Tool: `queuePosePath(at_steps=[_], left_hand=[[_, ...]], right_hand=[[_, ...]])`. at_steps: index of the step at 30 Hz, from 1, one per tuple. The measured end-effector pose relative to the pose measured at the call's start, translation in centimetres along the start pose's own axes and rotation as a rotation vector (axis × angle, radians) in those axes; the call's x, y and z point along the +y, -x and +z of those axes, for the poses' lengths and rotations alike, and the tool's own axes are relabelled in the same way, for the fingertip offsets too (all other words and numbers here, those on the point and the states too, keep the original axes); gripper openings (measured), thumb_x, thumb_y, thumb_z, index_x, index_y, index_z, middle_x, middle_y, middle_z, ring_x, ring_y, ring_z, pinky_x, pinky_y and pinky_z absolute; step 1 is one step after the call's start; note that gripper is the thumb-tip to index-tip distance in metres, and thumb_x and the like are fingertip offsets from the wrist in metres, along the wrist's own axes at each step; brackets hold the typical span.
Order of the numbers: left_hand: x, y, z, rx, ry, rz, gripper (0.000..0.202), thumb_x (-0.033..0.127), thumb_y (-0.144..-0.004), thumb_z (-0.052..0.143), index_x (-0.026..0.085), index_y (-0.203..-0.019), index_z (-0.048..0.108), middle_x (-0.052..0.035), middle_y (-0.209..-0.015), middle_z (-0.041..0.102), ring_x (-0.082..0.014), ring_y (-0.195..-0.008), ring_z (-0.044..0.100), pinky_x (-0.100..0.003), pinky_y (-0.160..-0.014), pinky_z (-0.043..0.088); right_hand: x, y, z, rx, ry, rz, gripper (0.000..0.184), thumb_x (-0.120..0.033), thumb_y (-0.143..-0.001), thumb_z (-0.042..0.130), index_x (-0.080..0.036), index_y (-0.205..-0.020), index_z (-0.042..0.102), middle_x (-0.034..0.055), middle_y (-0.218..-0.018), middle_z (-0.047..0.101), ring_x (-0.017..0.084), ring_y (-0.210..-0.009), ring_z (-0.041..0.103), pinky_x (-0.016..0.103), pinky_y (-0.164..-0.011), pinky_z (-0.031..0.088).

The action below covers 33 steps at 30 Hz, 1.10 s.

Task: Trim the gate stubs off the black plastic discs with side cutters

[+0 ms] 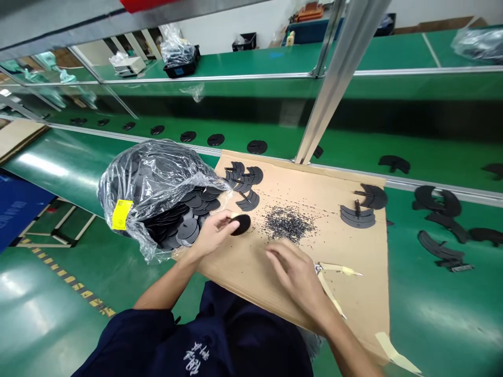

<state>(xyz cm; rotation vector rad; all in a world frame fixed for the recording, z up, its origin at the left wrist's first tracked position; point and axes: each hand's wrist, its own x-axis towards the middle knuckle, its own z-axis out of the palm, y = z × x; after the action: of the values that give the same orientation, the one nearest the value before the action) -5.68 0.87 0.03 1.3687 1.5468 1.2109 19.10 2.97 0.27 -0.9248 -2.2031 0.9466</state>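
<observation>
My left hand (217,229) pinches a round black disc (241,224) by its left edge, over the cardboard sheet (283,309). Close by on the right, my right hand (294,269) has its fingers curled, thumb and forefinger nearly together; whatever sits between the tips is too small to make out. Just beyond it, a heap of tiny black pieces (288,222) is spread over the cardboard. To the left of my left hand lies an opened clear plastic bag (157,162) full of black discs (187,229). Pliers with pale-wrapped handles (334,269) rest beside my right wrist.
Black curved parts lie on the cardboard at its back left (247,180) and right (357,215); more (440,251) lie on the green bench. A row of black round parts (215,140) runs behind the rail. A metal post (338,78) rises at the cardboard's back edge.
</observation>
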Motion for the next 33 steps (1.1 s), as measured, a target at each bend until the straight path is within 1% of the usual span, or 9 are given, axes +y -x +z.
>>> queuePosePath(at_steps=[2,5,12,15,18,22,26,29,33], left_hand=[[-0.6,0.1,-0.7,0.102,0.045,-0.013,0.043,0.06,-0.087,0.073,0.017,-0.083,0.069,-0.0018,-0.077,0.065,-0.0143,-0.07,0.06,-0.025,-0.066,0.051],[-1.2,0.9,-1.0,0.179,0.061,-0.016,0.043,0.06,-0.084,0.076,0.018,-0.086,0.071,-0.002,-0.078,0.067,-0.0148,-0.072,0.062,-0.025,-0.067,0.053],[-2.0,2.6,-1.5,0.234,0.015,-0.016,0.042,0.059,-0.085,0.075,0.017,-0.089,0.073,-0.0032,-0.077,0.068,-0.0151,-0.069,0.062,-0.025,-0.065,0.053],[-1.4,2.2,-1.8,0.26,0.013,0.056,0.037,0.054,-0.089,0.074,0.017,-0.087,0.073,-0.0043,-0.081,0.069,-0.0158,-0.074,0.064,-0.026,-0.069,0.054],[-0.1,1.3,-1.5,0.237,0.028,0.201,0.027,0.045,-0.093,0.072,0.018,-0.091,0.073,-0.007,-0.092,0.071,-0.0181,-0.087,0.067,-0.029,-0.077,0.056],[2.1,-0.3,0.4,0.079,-0.082,0.341,0.021,0.038,-0.1,0.064,0.02,-0.103,0.074,-0.0116,-0.112,0.072,-0.0221,-0.105,0.069,-0.034,-0.088,0.057],[3.0,-1.3,2.9,-0.093,-0.164,0.377,0.023,0.036,-0.103,0.058,0.02,-0.109,0.073,-0.0096,-0.107,0.073,-0.021,-0.103,0.069,-0.034,-0.09,0.057],[2.8,-1.5,4.1,-0.137,-0.163,0.36,0.021,0.035,-0.103,0.058,0.02,-0.106,0.072,-0.008,-0.101,0.072,-0.0193,-0.095,0.069,-0.031,-0.084,0.057],[2.4,-1.1,4.6,-0.199,-0.16,0.37,0.019,0.032,-0.103,0.057,0.02,-0.109,0.071,-0.008,-0.103,0.072,-0.0192,-0.097,0.069,-0.031,-0.085,0.057]], right_hand=[[0.0,-3.4,0.3,-0.108,0.148,-0.045,0.028,-0.025,-0.107,0.042,-0.022,-0.097,0.068,0.0077,-0.096,0.069,0.022,-0.087,0.065,0.033,-0.077,0.051],[0.2,-9.0,1.6,-0.206,0.222,0.105,0.022,-0.024,-0.104,0.048,-0.022,-0.101,0.069,0.0098,-0.106,0.068,0.025,-0.1,0.064,0.035,-0.083,0.05],[2.2,-15.7,4.8,-0.116,0.093,0.226,0.012,-0.014,-0.094,0.054,-0.017,-0.093,0.066,0.0157,-0.113,0.064,0.031,-0.11,0.059,0.046,-0.097,0.049],[2.5,-14.9,4.1,-0.069,-0.082,0.237,0.008,-0.019,-0.094,0.056,-0.018,-0.089,0.062,0.014,-0.115,0.064,0.03,-0.117,0.057,0.047,-0.103,0.047],[2.1,-12.3,2.6,-0.103,-0.322,0.27,0.021,-0.036,-0.099,0.051,-0.02,-0.09,0.06,0.0088,-0.102,0.068,0.022,-0.095,0.065,0.04,-0.088,0.055],[0.9,-7.7,1.3,-0.175,-0.73,0.395,0.043,-0.059,-0.1,0.05,-0.02,-0.088,0.064,0.0023,-0.073,0.065,0.017,-0.065,0.063,0.031,-0.063,0.056],[-0.3,-4.1,0.8,-0.04,-1.237,0.644,0.046,-0.066,-0.088,0.069,-0.02,-0.091,0.07,0.0028,-0.074,0.07,0.019,-0.068,0.067,0.031,-0.059,0.058],[-0.8,-2.1,0.4,0.017,-1.309,0.675,0.057,-0.074,-0.09,0.061,-0.019,-0.1,0.073,0.0071,-0.086,0.075,0.022,-0.082,0.072,0.034,-0.068,0.062],[-1.0,-0.3,0.2,0.06,-1.1,0.61,0.042,-0.056,-0.083,0.08,-0.018,-0.099,0.075,0.0066,-0.095,0.076,0.021,-0.088,0.07,0.031,-0.073,0.062]])
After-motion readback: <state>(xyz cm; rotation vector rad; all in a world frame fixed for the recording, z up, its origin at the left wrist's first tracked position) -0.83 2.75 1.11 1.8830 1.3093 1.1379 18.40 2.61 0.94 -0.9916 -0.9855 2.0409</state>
